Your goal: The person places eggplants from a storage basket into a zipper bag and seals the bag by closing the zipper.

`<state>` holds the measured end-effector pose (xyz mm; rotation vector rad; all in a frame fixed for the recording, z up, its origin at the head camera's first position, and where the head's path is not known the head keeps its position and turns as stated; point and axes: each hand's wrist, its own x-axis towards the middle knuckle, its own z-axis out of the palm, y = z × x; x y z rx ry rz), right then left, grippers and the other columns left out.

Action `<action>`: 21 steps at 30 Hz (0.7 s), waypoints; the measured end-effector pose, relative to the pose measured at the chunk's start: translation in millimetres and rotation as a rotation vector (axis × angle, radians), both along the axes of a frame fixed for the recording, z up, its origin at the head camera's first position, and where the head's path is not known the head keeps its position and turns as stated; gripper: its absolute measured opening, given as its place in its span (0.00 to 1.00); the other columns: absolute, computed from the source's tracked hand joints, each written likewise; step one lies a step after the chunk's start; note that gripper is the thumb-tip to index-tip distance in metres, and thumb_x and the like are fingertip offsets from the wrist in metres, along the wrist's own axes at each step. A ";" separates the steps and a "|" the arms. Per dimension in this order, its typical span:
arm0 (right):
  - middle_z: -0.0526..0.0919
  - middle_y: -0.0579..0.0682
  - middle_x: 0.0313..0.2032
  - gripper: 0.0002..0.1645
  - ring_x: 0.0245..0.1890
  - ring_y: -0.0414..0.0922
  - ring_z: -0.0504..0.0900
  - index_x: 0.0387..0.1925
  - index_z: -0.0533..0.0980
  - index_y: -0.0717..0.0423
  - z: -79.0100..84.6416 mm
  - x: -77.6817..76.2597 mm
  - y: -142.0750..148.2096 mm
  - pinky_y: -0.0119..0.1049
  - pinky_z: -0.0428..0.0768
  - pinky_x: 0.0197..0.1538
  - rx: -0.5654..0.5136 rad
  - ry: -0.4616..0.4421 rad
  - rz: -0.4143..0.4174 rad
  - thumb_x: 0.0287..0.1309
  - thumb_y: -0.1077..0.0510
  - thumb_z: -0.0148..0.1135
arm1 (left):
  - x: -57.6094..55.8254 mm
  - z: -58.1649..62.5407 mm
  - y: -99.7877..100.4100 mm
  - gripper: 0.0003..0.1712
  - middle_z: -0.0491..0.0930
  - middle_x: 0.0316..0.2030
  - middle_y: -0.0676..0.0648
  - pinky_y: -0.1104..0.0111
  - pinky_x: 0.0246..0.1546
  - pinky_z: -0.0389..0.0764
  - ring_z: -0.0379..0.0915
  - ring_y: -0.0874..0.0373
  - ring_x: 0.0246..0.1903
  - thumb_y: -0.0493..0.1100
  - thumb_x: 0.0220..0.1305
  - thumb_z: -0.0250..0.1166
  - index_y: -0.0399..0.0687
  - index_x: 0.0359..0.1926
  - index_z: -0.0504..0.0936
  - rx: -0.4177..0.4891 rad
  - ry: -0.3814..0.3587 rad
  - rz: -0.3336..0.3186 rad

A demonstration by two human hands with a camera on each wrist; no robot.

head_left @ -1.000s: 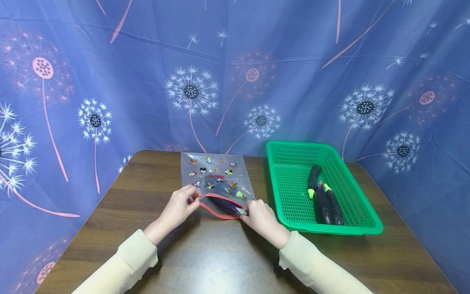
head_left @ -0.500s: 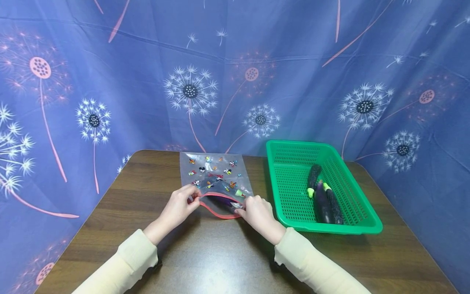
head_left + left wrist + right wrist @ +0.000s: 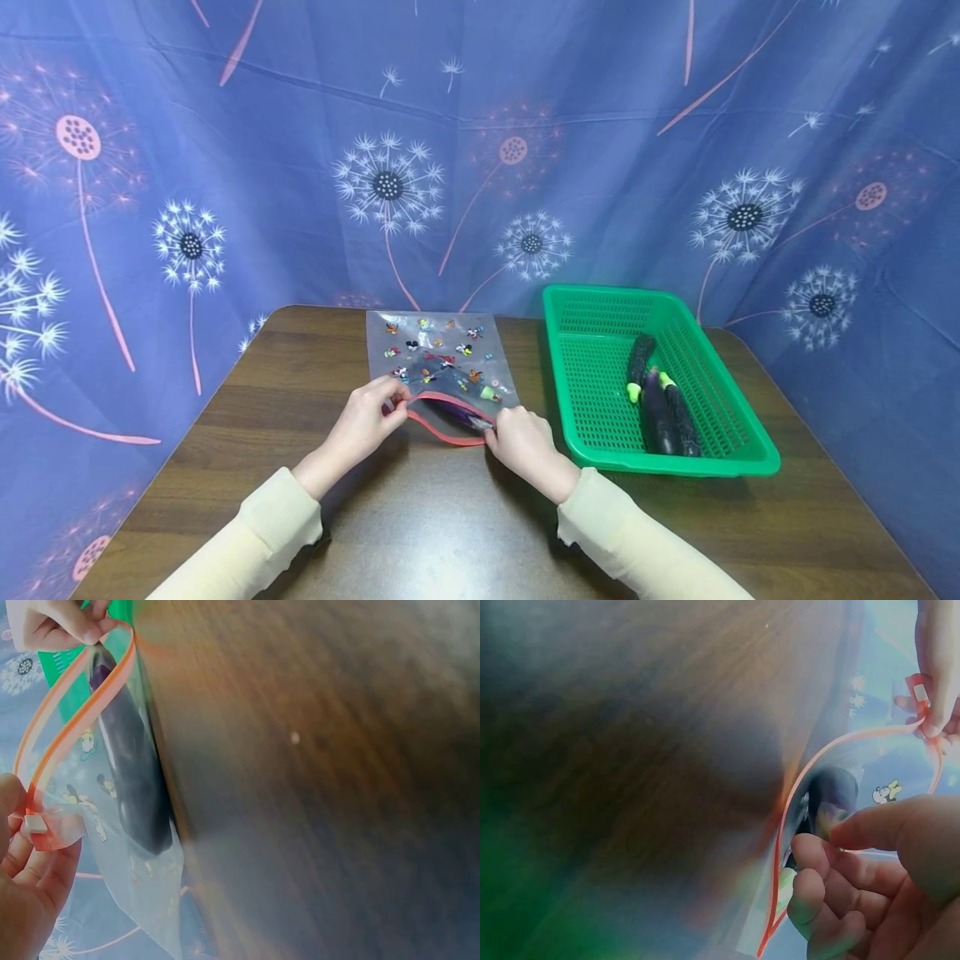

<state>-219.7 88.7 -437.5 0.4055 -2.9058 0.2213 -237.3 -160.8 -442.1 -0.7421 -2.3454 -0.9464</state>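
A clear zip bag (image 3: pixel 382 337) with cartoon prints and a red zip rim lies on the table, its mouth parted toward me. At the left end of the rim my left hand (image 3: pixel 372 412) pinches the bag's corner, next to a white slider (image 3: pixel 34 823). A dark purple eggplant (image 3: pixel 135 772) lies mostly inside the bag. My right hand (image 3: pixel 525 442) is at the right side of the mouth, thumb and forefinger pinching the eggplant's near end; its other fingers (image 3: pixel 808 896) are curled. That hand partly hides the pinched end.
A green plastic basket (image 3: pixel 558 367) stands to the right of the bag. Inside it lie another eggplant (image 3: pixel 660 421) and two dark bumpy vegetables with light green ends. A blue patterned cloth (image 3: pixel 480 208) hangs behind the wooden table (image 3: pixel 420 517).
My right hand has shifted a little to the left with the eggplant's end, which now sits deeper in the bag's mouth. The left hand keeps its place on the rim.
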 end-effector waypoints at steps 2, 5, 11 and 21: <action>0.79 0.53 0.16 0.22 0.14 0.50 0.76 0.07 0.68 0.52 -0.6 -1.7 -2.6 0.44 0.68 0.13 0.020 0.017 -0.001 0.48 0.51 0.64 | -0.4 -0.7 0.1 0.08 0.75 0.25 0.54 0.68 0.22 0.77 0.71 0.66 0.23 0.29 0.47 0.63 0.44 0.28 0.79 -0.003 -0.004 0.004; 0.79 0.53 0.16 0.21 0.15 0.50 0.78 0.07 0.69 0.51 -0.4 -4.0 -6.5 0.44 0.70 0.14 0.039 0.033 -0.002 0.48 0.52 0.64 | -1.2 -1.6 0.4 0.08 0.75 0.25 0.54 0.67 0.22 0.77 0.71 0.66 0.23 0.29 0.47 0.63 0.45 0.28 0.79 -0.003 -0.001 0.004; 0.79 0.53 0.16 0.21 0.16 0.50 0.78 0.06 0.69 0.51 -0.5 -7.3 -10.0 0.45 0.71 0.15 0.038 0.014 -0.007 0.48 0.53 0.64 | -1.1 -0.3 0.5 0.08 0.75 0.25 0.54 0.66 0.22 0.77 0.71 0.66 0.23 0.29 0.47 0.64 0.45 0.28 0.79 -0.005 -0.006 -0.003; 0.74 0.49 0.12 0.21 0.12 0.45 0.72 0.08 0.70 0.52 25.0 10.7 -5.9 0.38 0.66 0.13 -0.051 -0.044 0.042 0.49 0.54 0.66 | 1.7 -0.3 -1.2 0.09 0.73 0.24 0.56 0.75 0.22 0.73 0.71 0.63 0.22 0.29 0.45 0.64 0.47 0.27 0.78 -0.031 0.044 0.029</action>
